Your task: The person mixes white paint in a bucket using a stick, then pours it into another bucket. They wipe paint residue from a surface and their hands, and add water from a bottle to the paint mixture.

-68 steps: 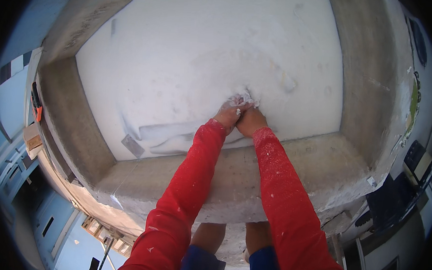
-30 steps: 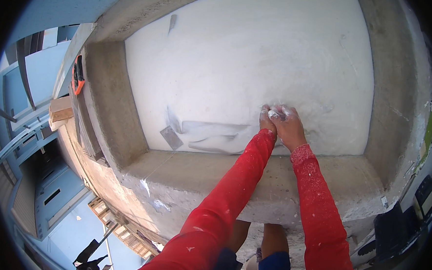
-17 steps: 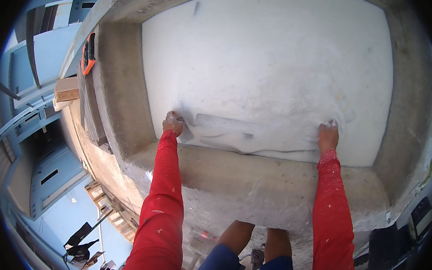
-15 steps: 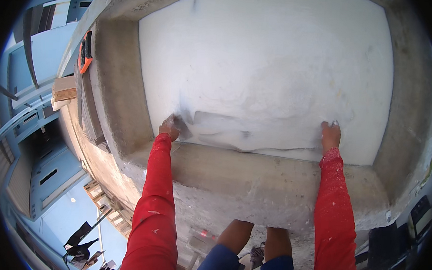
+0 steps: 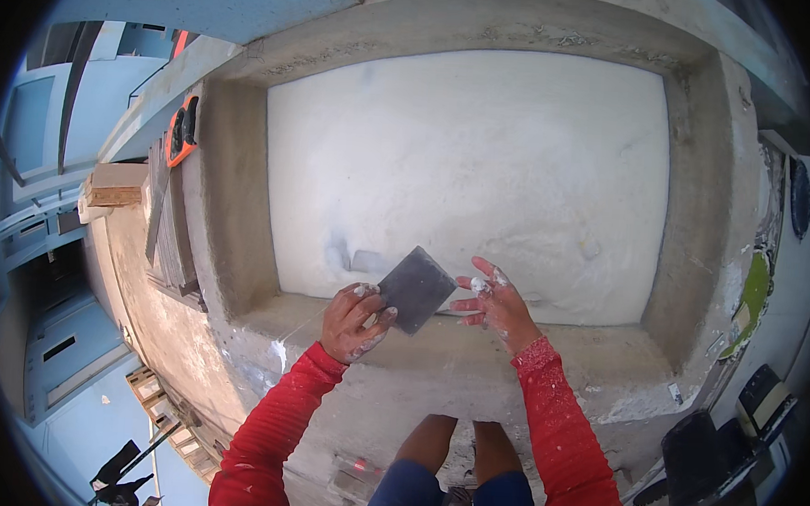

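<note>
My left hand [image 5: 357, 322], its fingers smeared with white, grips one corner of a dark grey, flat square plate [image 5: 417, 290]. The plate is tilted above the near edge of a broad white surface [image 5: 465, 164], which lies inside a deep concrete border. To the right of the plate is my right hand [image 5: 498, 308], fingers spread and holding nothing, with a white clump or smear on them. Its fingertips come close to the plate's right corner; whether they touch it I cannot tell. A small greyish rectangular mark [image 5: 365, 261] shows on the white surface near the left hand.
The concrete border [image 5: 231, 161] rises around the white surface. On its left stand an orange-and-black handled tool [image 5: 182, 131], grey boards [image 5: 175, 232] and a brown box [image 5: 115, 186]. Dark chairs [image 5: 701, 452] are at the lower right, a green item [image 5: 750, 303] at the right.
Both hands have come together from far apart at the near edge of the white surface. My left hand has lifted the dark plate off it. The view has shifted.
</note>
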`<action>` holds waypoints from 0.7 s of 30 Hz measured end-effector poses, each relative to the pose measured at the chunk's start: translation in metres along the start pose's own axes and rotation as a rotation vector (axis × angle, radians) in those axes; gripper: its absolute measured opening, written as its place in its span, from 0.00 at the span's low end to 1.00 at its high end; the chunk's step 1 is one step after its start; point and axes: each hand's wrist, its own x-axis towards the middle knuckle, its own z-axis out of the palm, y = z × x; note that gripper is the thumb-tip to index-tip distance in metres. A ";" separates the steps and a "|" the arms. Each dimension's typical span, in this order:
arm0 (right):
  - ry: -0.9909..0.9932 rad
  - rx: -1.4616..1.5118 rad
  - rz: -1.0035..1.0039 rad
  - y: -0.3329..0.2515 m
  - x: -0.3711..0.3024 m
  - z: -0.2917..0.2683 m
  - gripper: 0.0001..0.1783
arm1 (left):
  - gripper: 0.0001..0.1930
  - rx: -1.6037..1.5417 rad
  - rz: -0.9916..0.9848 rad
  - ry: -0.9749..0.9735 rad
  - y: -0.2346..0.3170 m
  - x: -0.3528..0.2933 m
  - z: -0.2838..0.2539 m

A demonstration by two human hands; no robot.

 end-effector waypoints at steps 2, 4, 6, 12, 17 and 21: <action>-0.017 -0.082 -0.043 -0.007 -0.020 0.010 0.17 | 0.16 -0.081 -0.001 0.042 0.019 0.015 0.002; 0.026 -0.105 -0.115 -0.014 -0.033 0.005 0.16 | 0.19 -0.123 -0.003 -0.039 0.040 0.024 -0.005; 0.138 -0.140 -0.162 -0.024 -0.051 -0.004 0.16 | 0.21 -0.157 -0.113 -0.117 0.069 0.026 -0.014; 0.434 -0.575 -0.230 -0.068 -0.113 -0.048 0.13 | 0.19 -0.333 -0.625 -0.163 0.156 -0.047 -0.015; -0.082 -0.813 0.002 -0.097 -0.139 0.015 0.13 | 0.13 -0.115 -0.892 0.000 0.159 -0.187 -0.038; -0.316 -0.960 0.138 -0.086 -0.129 0.050 0.14 | 0.14 -0.264 -1.322 -0.516 0.167 -0.226 -0.083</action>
